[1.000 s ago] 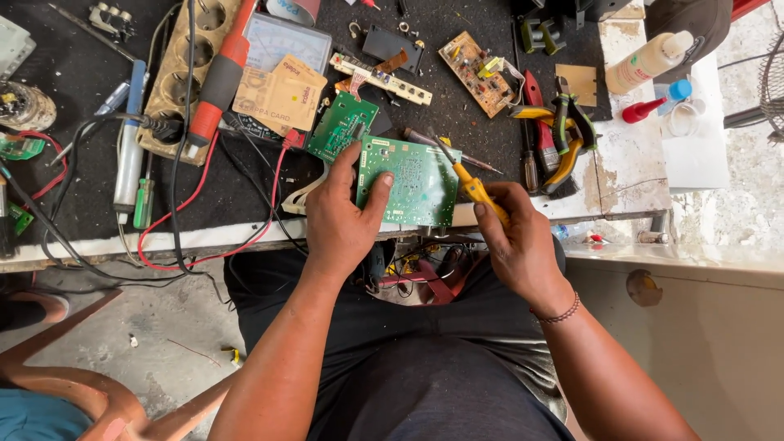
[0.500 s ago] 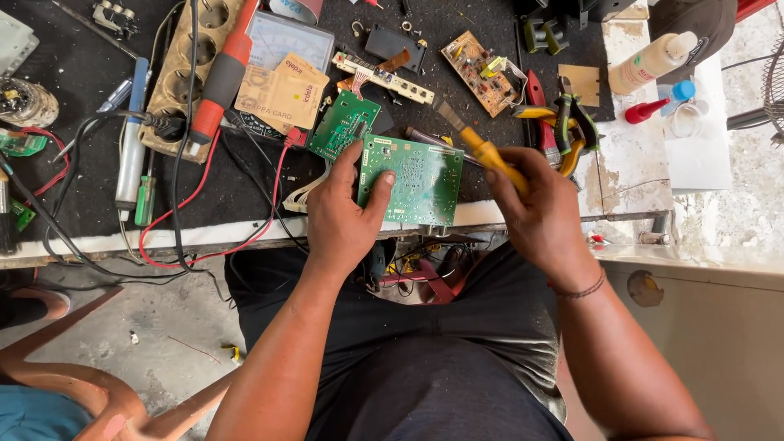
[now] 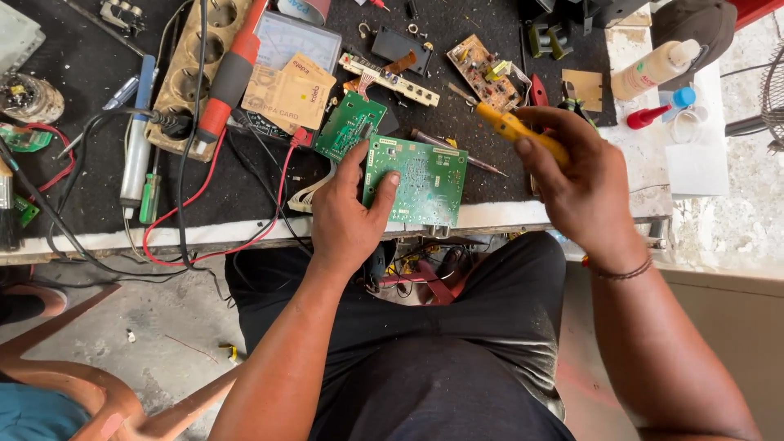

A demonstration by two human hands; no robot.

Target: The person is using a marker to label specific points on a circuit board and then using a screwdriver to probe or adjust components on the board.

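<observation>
The left hand (image 3: 347, 216) grips a green circuit board (image 3: 418, 181) at the front edge of the bench (image 3: 98, 237), thumb pressed on the board's face and fingers curled around its left side; the board lies tilted, its lower edge over the white front strip of the bench. The right hand (image 3: 584, 184) is raised just right of the board, fingers closed around a yellow-handled tool (image 3: 516, 131) whose tip points up and left, clear of the board.

A smaller green board (image 3: 349, 126) touches the held board's upper left corner. Toward the back edge lie a tan cardboard packet (image 3: 290, 91) with dark print, set on a pale flat case (image 3: 298, 37), and a long narrow board (image 3: 390, 79). A brown board (image 3: 480, 72) sits right of that. At the back right corner, on a white surface, a cream squeeze bottle (image 3: 657, 69) with a printed label lies on its side; a small red-nozzled bottle (image 3: 653, 114) with a blue cap lies just below it. At the left, a beige power strip (image 3: 196, 73) lies under a red probe (image 3: 233, 73), with red and black leads looping to the front edge.
</observation>
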